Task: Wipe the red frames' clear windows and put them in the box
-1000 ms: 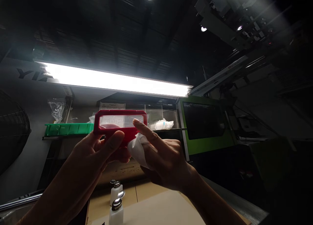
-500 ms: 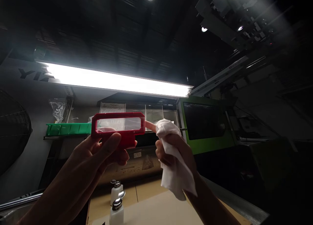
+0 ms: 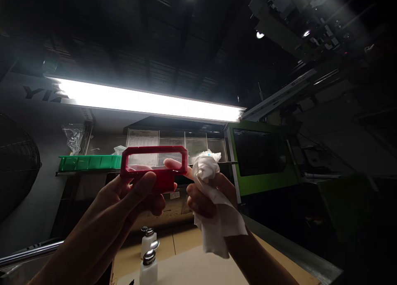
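Your table [image 3: 186, 241]: tan, board-like top, thin dark seam running near to far. Broad paler sheet [image 3: 186, 268] lies flat over the near middle. Toward the left, two upright white bottles, metal tops, round lids tipped up: near bottle [image 3: 149, 273], cut off by your lower view edge; far bottle [image 3: 148, 243] just beyond it.

Your shelf [image 3: 66, 173], farther back, dim. Left end: long green bin [image 3: 89, 163], ribbed front. Crumpled clear bag [image 3: 73, 139] shows above the bin; you can't tell what supports it. Right part: white, plastic-wrapped bundle [image 3: 214, 155], partly hidden.
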`<control>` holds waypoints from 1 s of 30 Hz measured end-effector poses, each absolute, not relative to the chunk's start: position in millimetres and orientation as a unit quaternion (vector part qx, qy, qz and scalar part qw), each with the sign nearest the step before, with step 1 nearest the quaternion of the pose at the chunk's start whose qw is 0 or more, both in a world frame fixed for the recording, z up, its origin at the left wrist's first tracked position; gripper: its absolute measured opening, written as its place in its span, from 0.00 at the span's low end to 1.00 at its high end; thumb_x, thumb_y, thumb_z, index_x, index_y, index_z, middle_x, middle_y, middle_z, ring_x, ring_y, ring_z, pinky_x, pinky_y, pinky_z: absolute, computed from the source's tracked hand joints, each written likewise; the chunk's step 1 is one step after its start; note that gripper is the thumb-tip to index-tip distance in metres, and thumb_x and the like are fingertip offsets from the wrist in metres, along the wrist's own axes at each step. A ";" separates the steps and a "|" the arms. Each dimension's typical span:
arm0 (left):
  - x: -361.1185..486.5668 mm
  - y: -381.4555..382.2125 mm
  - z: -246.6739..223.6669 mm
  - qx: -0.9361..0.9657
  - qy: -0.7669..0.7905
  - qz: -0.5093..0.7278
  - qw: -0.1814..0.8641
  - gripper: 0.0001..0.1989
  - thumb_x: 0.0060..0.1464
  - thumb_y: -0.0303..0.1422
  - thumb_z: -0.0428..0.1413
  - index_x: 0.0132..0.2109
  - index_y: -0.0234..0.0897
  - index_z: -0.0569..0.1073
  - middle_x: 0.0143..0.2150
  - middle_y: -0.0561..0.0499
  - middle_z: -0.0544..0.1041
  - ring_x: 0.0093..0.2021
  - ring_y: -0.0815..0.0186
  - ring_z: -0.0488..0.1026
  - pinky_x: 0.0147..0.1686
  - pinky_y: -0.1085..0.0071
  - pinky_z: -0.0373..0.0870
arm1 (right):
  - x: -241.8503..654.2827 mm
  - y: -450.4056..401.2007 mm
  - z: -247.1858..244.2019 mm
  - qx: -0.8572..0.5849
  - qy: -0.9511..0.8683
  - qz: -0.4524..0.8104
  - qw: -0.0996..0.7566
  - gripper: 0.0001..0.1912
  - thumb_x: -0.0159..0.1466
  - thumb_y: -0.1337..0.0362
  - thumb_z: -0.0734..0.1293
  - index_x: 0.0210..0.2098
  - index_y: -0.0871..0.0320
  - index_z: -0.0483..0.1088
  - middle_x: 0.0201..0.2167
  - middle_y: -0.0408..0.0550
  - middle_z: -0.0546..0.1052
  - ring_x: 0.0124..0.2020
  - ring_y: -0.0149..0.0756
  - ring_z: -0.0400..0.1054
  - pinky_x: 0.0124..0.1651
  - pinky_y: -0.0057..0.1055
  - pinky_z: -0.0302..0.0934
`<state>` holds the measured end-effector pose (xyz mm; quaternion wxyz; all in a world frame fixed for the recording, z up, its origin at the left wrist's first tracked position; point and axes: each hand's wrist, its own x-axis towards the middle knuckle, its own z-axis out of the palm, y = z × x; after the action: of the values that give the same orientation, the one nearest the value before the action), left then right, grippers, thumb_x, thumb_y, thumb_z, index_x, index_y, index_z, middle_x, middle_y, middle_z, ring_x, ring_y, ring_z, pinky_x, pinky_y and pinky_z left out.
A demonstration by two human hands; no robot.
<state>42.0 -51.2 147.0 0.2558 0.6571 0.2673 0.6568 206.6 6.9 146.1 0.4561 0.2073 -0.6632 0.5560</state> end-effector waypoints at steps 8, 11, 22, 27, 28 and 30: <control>40.4 -48.8 145.7 0.661 0.254 0.645 0.289 0.13 0.51 0.43 0.60 0.43 0.44 0.73 0.37 0.51 0.81 0.29 0.69 0.74 0.29 0.77 0.71 | 199.9 25.2 139.7 0.273 -0.670 0.530 0.442 0.07 0.57 0.65 0.59 0.27 0.57 0.68 0.12 0.37 0.67 0.08 0.23 0.49 0.11 0.19 0.46; 41.1 -50.1 145.5 0.656 0.253 0.653 0.282 0.14 0.51 0.42 0.60 0.43 0.42 0.73 0.36 0.51 0.81 0.28 0.70 0.73 0.29 0.78 0.71 | 198.9 25.9 138.4 0.284 -0.668 0.517 0.455 0.09 0.56 0.66 0.58 0.28 0.58 0.70 0.11 0.37 0.64 0.08 0.23 0.48 0.11 0.20 0.46; 30.5 -38.9 139.3 0.663 0.267 0.650 0.256 0.17 0.52 0.43 0.59 0.47 0.43 0.72 0.28 0.53 0.77 0.26 0.69 0.71 0.25 0.76 0.68 | 202.6 24.9 136.7 0.228 -0.654 0.535 0.484 0.06 0.53 0.64 0.61 0.27 0.58 0.68 0.12 0.37 0.63 0.09 0.22 0.44 0.09 0.21 0.37; 26.9 -40.2 135.6 0.664 0.277 0.649 0.247 0.19 0.51 0.45 0.59 0.46 0.41 0.73 0.36 0.48 0.80 0.25 0.68 0.71 0.26 0.73 0.70 | 200.5 23.6 134.9 0.220 -0.668 0.548 0.453 0.06 0.53 0.63 0.61 0.26 0.58 0.67 0.10 0.37 0.63 0.09 0.22 0.45 0.10 0.20 0.39; 25.5 -40.9 132.8 0.658 0.284 0.653 0.245 0.19 0.50 0.46 0.59 0.46 0.41 0.74 0.35 0.48 0.80 0.25 0.68 0.71 0.26 0.72 0.71 | 200.4 24.4 132.0 0.215 -0.662 0.551 0.460 0.06 0.53 0.64 0.61 0.25 0.58 0.67 0.10 0.37 0.63 0.09 0.22 0.46 0.11 0.20 0.40; 20.9 -43.1 120.6 0.624 0.315 0.666 0.260 0.20 0.45 0.48 0.61 0.42 0.43 0.75 0.31 0.50 0.79 0.25 0.67 0.70 0.26 0.71 0.72 | 201.3 27.4 121.4 0.179 -0.654 0.556 0.481 0.06 0.53 0.63 0.61 0.24 0.58 0.68 0.11 0.38 0.63 0.09 0.22 0.47 0.12 0.21 0.42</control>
<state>20.9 -43.1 120.6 0.2600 0.6239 0.3154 0.6661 201.3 27.4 121.4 0.4812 0.1786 -0.6539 0.5559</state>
